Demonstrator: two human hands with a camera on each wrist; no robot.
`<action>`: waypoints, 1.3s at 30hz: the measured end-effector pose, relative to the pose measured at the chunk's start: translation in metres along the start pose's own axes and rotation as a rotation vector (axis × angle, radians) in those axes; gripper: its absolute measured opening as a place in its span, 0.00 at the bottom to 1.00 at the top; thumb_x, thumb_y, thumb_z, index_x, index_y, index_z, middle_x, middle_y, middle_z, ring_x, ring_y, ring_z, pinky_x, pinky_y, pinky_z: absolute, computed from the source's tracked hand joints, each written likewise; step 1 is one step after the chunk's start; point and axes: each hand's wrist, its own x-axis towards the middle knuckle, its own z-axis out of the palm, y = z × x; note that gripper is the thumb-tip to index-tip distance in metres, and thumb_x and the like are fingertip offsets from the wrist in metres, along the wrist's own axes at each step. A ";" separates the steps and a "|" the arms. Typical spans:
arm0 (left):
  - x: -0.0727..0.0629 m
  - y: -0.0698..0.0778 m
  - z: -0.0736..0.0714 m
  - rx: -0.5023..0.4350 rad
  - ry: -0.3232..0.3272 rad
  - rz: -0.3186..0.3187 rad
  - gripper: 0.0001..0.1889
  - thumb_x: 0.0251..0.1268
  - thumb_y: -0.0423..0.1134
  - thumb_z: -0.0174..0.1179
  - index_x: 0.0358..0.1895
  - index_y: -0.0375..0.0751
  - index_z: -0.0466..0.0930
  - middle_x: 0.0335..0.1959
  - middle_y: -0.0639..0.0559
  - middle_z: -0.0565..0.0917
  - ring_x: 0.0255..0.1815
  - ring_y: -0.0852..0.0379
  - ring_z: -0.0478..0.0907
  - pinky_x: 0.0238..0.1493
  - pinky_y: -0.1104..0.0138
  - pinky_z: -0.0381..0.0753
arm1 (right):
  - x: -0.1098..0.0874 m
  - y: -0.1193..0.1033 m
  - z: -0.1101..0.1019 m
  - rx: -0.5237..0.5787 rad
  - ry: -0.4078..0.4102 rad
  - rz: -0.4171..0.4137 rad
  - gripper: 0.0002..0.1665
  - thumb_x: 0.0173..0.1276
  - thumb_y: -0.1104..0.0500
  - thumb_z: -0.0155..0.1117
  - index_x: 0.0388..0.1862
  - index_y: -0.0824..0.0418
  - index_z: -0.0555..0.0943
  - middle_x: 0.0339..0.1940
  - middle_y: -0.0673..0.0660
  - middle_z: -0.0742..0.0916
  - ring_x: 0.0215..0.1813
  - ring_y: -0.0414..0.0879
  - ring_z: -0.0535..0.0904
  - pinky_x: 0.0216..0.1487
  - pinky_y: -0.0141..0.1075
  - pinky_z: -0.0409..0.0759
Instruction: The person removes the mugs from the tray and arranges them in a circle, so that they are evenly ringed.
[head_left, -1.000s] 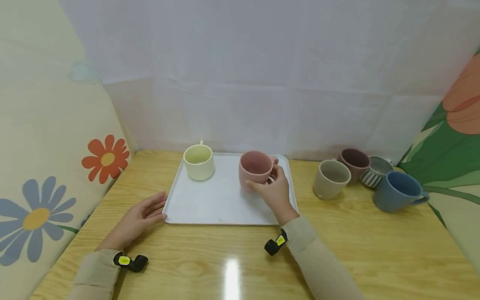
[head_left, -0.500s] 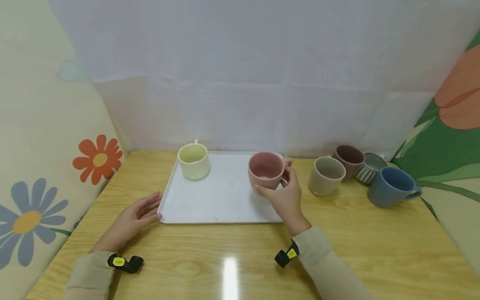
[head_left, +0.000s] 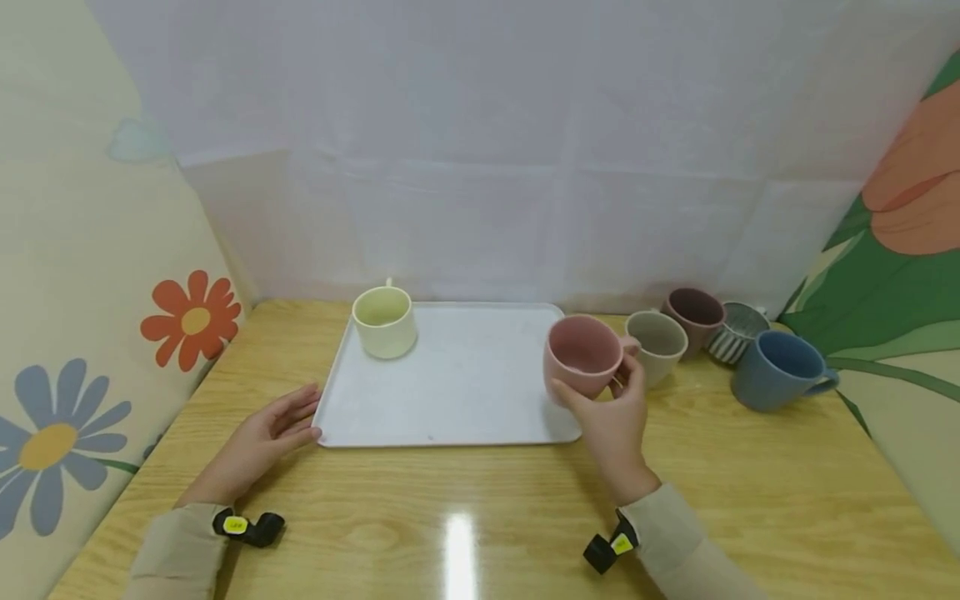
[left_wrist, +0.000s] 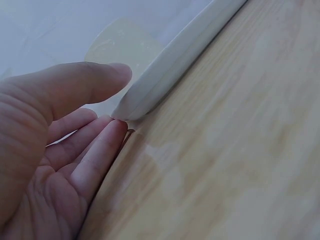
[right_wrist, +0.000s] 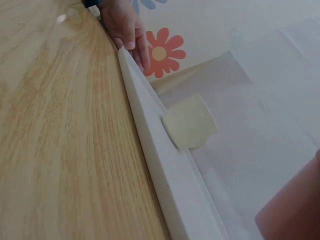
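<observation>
My right hand (head_left: 617,425) grips a pink mug (head_left: 572,367) by its handle side, thumb along the near wall. The mug is upright, overlapping the right edge of a white tray (head_left: 465,392) in the head view; its pink wall (right_wrist: 295,205) fills the lower right corner of the right wrist view. My left hand (head_left: 258,437) lies at the tray's near left corner with relaxed fingers, their tips at the tray edge in the left wrist view. A pale yellow mug (head_left: 386,333) stands on the tray's far left part, handle pointing back.
To the right on the wooden table (head_left: 390,508) stand a beige mug (head_left: 660,354), partly behind the pink one, a dark maroon mug (head_left: 701,321), a grey striped cup (head_left: 731,342) and a blue mug (head_left: 772,379). A white cloth (head_left: 420,217) hangs behind.
My right hand has carried the pink mug rightward from over the tray to its right edge. The left hand stays at the tray corner. The head view has shifted slightly.
</observation>
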 end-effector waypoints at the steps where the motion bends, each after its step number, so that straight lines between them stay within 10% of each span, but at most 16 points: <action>1: 0.000 0.000 0.000 0.000 0.000 0.000 0.42 0.72 0.39 0.64 0.80 0.30 0.48 0.76 0.27 0.59 0.58 0.83 0.69 0.56 0.81 0.76 | -0.001 0.000 -0.003 -0.004 0.001 0.002 0.53 0.46 0.68 0.86 0.69 0.69 0.66 0.63 0.64 0.76 0.65 0.52 0.73 0.73 0.42 0.68; 39: -0.001 0.000 0.000 0.004 -0.013 0.002 0.43 0.72 0.38 0.64 0.80 0.31 0.48 0.77 0.27 0.59 0.58 0.83 0.69 0.56 0.81 0.76 | 0.017 0.015 -0.119 -0.100 0.441 0.119 0.53 0.49 0.62 0.86 0.70 0.57 0.65 0.60 0.48 0.72 0.61 0.42 0.68 0.66 0.33 0.69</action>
